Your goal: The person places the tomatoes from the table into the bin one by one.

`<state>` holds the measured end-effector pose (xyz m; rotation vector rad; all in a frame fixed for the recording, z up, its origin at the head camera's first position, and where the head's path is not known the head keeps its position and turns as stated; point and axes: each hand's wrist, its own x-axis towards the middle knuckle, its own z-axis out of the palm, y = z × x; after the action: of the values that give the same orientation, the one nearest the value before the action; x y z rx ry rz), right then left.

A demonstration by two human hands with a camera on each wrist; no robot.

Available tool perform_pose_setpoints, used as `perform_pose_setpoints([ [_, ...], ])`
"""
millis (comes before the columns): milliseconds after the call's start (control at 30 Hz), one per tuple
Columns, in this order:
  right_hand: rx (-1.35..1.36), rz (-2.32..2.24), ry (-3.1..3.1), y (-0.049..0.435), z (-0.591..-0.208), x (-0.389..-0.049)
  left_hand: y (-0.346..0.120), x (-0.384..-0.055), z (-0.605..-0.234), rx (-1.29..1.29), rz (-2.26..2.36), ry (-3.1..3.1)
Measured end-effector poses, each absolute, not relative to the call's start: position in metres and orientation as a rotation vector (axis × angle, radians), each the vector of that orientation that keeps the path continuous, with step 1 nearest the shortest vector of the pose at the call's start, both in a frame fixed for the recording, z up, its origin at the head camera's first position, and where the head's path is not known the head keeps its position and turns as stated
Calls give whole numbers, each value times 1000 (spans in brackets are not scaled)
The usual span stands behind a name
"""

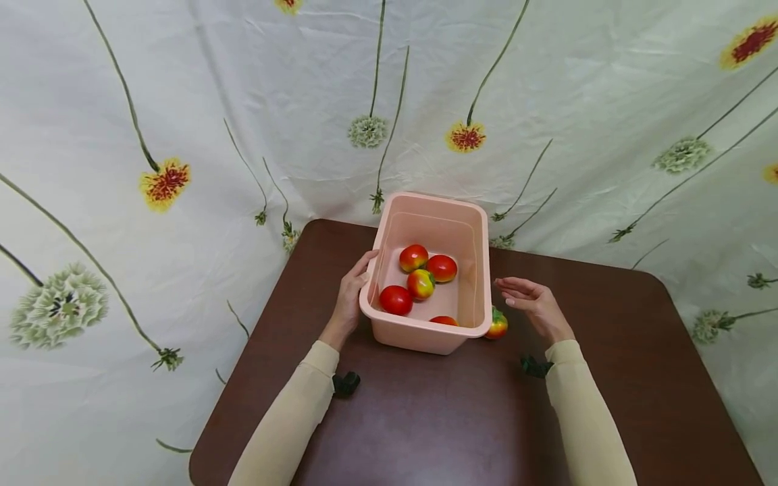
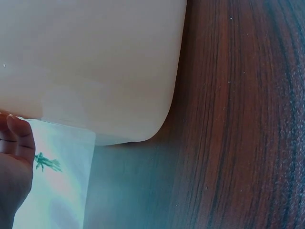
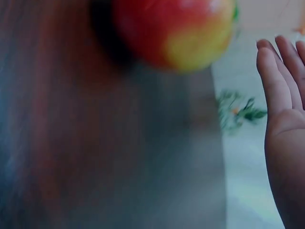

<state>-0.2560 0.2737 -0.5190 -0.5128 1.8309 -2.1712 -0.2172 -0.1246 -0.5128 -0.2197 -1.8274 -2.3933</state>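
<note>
A pink plastic bin (image 1: pixel 389 324) stands on the dark table with several glossy red and red-yellow tomatoes (image 1: pixel 396 300) inside. My left hand (image 1: pixel 349 297) grips the bin's left rim; in the left wrist view its fingers (image 2: pixel 21 136) meet the bin's edge. On the table against the bin's right side sits one more red-yellow tomato (image 1: pixel 497 325) with a green top, partly hidden by the rim. To the right of it my right hand (image 1: pixel 535 305) is held with fingers extended, nothing in them. The right wrist view shows that hand apart from the tomato (image 3: pixel 176 33).
The dark brown table (image 1: pixel 425 418) has rounded corners. Behind and around it hangs a pale flower-print cloth (image 1: pixel 292 81), close to the bin's far end. A small black device sits at each wrist.
</note>
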Motion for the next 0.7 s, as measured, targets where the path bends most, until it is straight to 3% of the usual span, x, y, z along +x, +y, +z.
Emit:
perform_pose_setpoints([
  [700, -274, -1900, 1940, 286, -564, -227, -125, -219, -515, -220, -2381, -1834],
])
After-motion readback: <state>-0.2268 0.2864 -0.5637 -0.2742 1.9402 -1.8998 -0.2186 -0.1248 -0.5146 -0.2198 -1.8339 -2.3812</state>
